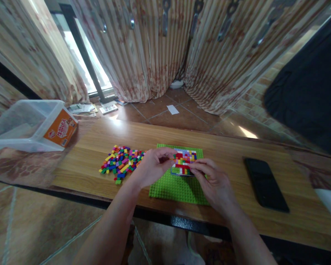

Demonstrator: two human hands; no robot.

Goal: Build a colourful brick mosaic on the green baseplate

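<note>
A green studded baseplate (171,189) lies on the wooden table, carrying a block of multicoloured toy building bricks (183,170). Over the left side of that block is my left hand (154,166), its thumb and forefinger pinched round what looks like a small toy brick, mostly hidden. My right hand (215,184) reaches in from the right. Its thumb and fingertips are closed together at the block's right edge, and whatever they grip is too small to make out. Left of the baseplate, a loose pile of coloured bricks (123,162) is spread, partly behind my left hand.
A black phone (265,184) lies on the table (226,147) at the right. A clear plastic bin (24,143) with an orange label stands at the left end. Beyond the table are papers (82,108) and striped curtains (149,55); a dark rounded object (309,84) stands at right.
</note>
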